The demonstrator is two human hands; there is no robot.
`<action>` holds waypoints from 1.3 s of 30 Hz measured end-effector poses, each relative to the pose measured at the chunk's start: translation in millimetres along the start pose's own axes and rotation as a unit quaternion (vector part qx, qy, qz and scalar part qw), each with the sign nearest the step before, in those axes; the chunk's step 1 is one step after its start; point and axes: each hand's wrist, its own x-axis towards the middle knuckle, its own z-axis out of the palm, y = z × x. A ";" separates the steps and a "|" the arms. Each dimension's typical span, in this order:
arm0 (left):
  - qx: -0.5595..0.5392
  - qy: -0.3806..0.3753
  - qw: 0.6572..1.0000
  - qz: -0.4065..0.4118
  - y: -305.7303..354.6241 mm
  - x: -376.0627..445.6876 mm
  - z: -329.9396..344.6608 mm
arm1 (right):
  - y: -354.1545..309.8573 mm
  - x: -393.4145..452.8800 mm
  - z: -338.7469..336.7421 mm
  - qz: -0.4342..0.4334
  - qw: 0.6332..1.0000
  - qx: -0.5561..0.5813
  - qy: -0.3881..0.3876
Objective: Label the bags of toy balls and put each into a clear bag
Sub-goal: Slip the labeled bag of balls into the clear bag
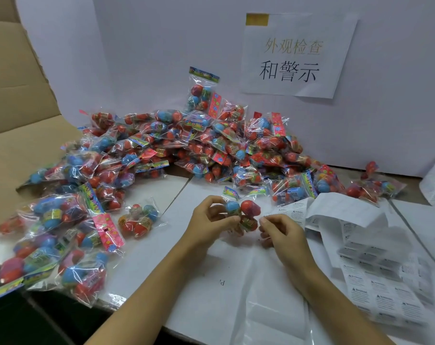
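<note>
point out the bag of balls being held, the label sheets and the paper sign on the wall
held bag (pixel 242 212), head view, on the blue and red balls between the hands
label sheets (pixel 381 277), head view, on the printed sheet at the right
paper sign (pixel 296 56), head view, on the sheet's middle by the characters

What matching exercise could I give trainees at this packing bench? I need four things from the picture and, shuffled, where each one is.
Things:
1. held bag of toy balls
2. warning label sheets
3. paper sign
4. cardboard box flap

Places:
A. taped on the back wall
B. far left
C. between left hand and right hand
D. table's right side

Pairs: 1-C, 2-D, 3-A, 4-B
</note>
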 end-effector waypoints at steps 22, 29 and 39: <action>-0.006 -0.077 0.997 -0.018 -0.4 -8.7 10.6 | -11.7 -5.8 -2.6 0.012 0.992 0.028 -0.119; -0.002 -0.076 0.997 -0.027 -0.6 -10.7 14.2 | -12.0 -7.1 -3.0 0.047 0.991 0.096 -0.080; -0.012 -0.079 0.996 -0.035 1.2 -11.6 16.1 | -12.6 -10.3 -0.9 0.065 0.988 0.132 -0.051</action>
